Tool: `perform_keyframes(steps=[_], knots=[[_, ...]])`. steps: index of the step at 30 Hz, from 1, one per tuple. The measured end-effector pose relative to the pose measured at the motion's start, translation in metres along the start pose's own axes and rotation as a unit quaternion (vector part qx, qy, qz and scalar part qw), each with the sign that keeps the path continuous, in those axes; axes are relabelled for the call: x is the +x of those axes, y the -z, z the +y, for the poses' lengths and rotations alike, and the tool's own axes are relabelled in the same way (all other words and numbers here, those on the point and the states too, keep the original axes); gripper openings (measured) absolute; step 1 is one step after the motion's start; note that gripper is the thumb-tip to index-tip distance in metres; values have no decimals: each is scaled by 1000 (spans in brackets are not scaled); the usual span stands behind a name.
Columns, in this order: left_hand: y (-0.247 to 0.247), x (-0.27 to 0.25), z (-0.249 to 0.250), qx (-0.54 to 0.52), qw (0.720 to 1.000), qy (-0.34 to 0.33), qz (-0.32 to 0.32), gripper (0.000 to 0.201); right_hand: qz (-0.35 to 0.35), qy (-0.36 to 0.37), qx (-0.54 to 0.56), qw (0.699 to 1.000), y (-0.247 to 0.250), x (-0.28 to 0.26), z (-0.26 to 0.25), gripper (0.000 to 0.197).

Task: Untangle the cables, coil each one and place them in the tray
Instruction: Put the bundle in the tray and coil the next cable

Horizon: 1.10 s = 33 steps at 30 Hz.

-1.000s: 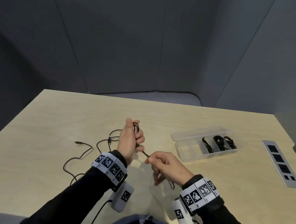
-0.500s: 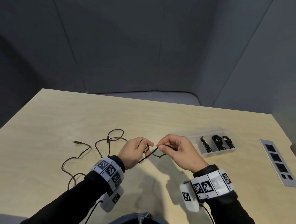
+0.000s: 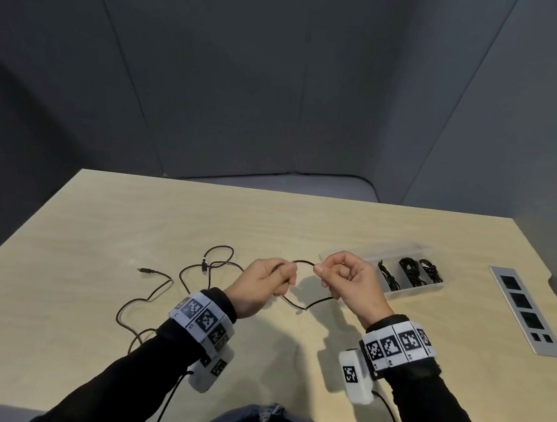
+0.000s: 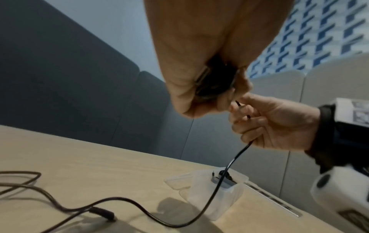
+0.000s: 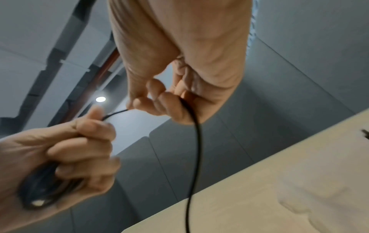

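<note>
My left hand [image 3: 274, 278] grips a small coil of black cable [image 4: 214, 82] above the table's middle. A short arc of that cable [image 3: 303, 263] runs to my right hand [image 3: 333, 275], which pinches it between thumb and forefinger. Below the hands the cable's tail [image 3: 303, 306] droops in a loop to the table. A second, brownish cable [image 3: 152, 296] lies loose on the table to the left, its plug [image 3: 146, 270] pointing left. The clear plastic tray [image 3: 406, 290] sits to the right, with three coiled black cables [image 3: 409, 274] in its compartments.
The tray's clear lid [image 3: 373, 250] lies open behind it. A grey socket panel [image 3: 525, 310] is set into the table at the far right. Grey partition walls stand behind the table's far edge [image 3: 272, 190].
Both hands have risen slightly. My right hand has moved up and right, pulling a short arc of cable away from the coil held in my left hand.
</note>
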<state>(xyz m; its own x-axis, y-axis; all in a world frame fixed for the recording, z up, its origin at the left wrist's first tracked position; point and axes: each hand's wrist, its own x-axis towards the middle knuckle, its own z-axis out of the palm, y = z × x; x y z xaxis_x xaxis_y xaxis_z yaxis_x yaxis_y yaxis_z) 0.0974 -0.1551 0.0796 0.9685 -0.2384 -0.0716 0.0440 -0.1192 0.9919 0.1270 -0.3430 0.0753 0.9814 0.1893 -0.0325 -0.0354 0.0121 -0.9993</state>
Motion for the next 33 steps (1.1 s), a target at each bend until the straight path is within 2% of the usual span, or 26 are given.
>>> perform_keyframes(steps=[3, 7, 8, 11, 13, 15, 17, 19, 21, 23, 26, 28, 30, 32, 33], knots=[[-1, 6, 4, -104, 990, 10, 92, 32, -29, -10, 61, 998, -2, -7, 6, 12], [-6, 6, 9, -200, 969, 26, 144, 30, -82, -19, 43, 996, -14, -17, 16, 12], [-7, 6, 10, -212, 965, 22, 152, 31, -101, -30, 17, 994, -18, -19, 19, 21], [-10, 4, 15, -236, 957, 20, 167, 32, -169, -111, -82, 976, -31, -25, 27, 54], [-8, 5, 15, -241, 952, 33, 186, 31, -198, -178, -126, 956, -39, -28, 34, 63], [-2, 6, 15, -211, 953, 42, 215, 30, -220, -207, -174, 937, -42, -31, 40, 60], [4, 6, 14, -168, 959, 51, 221, 26, -239, -193, -227, 924, -39, -32, 39, 48], [12, 7, 10, -102, 971, 58, 208, 15, -264, -142, -288, 909, -31, -34, 28, 36], [20, 6, 2, -16, 983, 44, 178, 19, -284, -71, -327, 898, -22, -33, 11, 33], [26, 6, -6, 96, 987, 9, 129, 18, -288, -11, -318, 903, -17, -32, -7, 31], [20, 4, -7, 268, 963, -4, 30, 31, -244, 58, -285, 925, -15, -27, -25, 31], [12, 0, -1, 333, 942, -23, -20, 40, -208, 75, -260, 940, -16, -22, -31, 29], [5, -2, 1, 300, 952, -28, -49, 48, -169, 64, -227, 957, -15, -15, -31, 29], [2, -2, 2, 179, 982, 10, -59, 56, -129, 44, -197, 971, -13, -10, -25, 30], [1, -3, 3, 137, 988, 26, -60, 58, -111, 34, -183, 976, -12, -8, -21, 31]])
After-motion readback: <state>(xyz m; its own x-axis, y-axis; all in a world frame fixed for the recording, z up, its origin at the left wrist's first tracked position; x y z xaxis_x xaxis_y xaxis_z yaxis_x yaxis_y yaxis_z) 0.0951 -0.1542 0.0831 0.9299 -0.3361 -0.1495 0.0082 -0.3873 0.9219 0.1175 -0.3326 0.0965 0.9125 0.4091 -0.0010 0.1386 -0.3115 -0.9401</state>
